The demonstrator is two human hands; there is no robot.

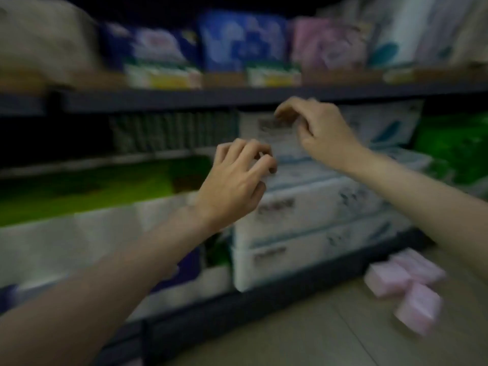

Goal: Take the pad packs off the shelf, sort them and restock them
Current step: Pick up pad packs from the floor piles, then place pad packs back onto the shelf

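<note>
Fingers of both your left hand (237, 178) and right hand (314, 130) curl at the white packs (303, 207) stacked at centre frame, grasp indiscernible through blur; pink packs (406, 286) already lie on the floor (303, 336) at lower right, so unloading seems begun, sorting and restocking pending.

We see both hands raised in front of the stacked white packs (311, 207) on the lower shelf, the picture badly blurred. The left hand (235, 180) hovers with fingers curled, the right hand (317, 130) up by the top pack (266, 133), though whether either grips we can't tell. Pink packs (406, 286) lie on the floor (303, 334), near right.
</note>
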